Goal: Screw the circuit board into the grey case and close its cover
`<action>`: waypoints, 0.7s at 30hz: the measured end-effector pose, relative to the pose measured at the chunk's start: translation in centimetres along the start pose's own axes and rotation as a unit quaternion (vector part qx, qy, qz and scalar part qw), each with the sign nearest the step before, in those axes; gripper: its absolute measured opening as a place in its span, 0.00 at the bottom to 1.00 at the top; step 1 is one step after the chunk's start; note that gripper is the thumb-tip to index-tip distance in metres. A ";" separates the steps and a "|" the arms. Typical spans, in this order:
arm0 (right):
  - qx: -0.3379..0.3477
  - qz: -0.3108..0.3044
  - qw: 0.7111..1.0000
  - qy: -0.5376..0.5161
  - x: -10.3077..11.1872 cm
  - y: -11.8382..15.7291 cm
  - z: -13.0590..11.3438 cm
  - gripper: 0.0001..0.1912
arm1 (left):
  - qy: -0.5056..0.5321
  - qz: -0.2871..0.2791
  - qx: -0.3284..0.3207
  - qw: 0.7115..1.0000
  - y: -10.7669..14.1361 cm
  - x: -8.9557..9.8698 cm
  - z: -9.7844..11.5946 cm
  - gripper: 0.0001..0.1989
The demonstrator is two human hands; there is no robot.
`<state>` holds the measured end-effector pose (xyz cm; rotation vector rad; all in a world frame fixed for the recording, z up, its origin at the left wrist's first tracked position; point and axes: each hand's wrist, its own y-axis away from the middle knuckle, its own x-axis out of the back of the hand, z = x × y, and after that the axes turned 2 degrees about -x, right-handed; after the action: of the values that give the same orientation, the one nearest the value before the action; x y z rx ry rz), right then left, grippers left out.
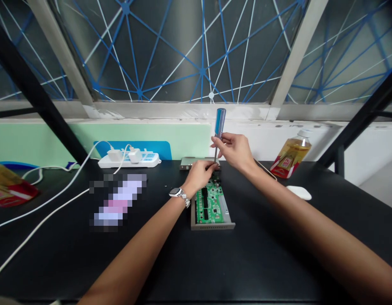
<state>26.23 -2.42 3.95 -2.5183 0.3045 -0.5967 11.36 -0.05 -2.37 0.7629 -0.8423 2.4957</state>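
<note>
An open metal case (213, 226) with a green circuit board (211, 203) in it lies on the black table. My right hand (235, 148) grips a screwdriver (220, 118) with a blue, clear handle. The tool stands nearly upright, tip down, over the far end of the board. My left hand (199, 176), with a watch (175, 192) on its wrist, is closed at that end, fingertips by the screwdriver's lower shaft. Whatever those fingertips pinch is too small to make out. Behind the hands is a flat grey metal piece (187, 163).
A white power strip (129, 159) with plugs and cables stands at the back left, near a pixelated object (119, 201). A bottle (291, 154) and a white item (299, 192) are at the right. Another bottle (9, 186) lies at the far left.
</note>
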 end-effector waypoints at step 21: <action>0.000 -0.187 0.950 -0.250 -7.9 5.6 -2.7 0.19 | -0.133 -0.001 0.078 0.988 5.7 14.1 -5.0 0.13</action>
<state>17.49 -5.75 0.22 -2.6346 -0.3652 -0.0725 -4.29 1.58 0.36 1.1689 -0.7362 2.5152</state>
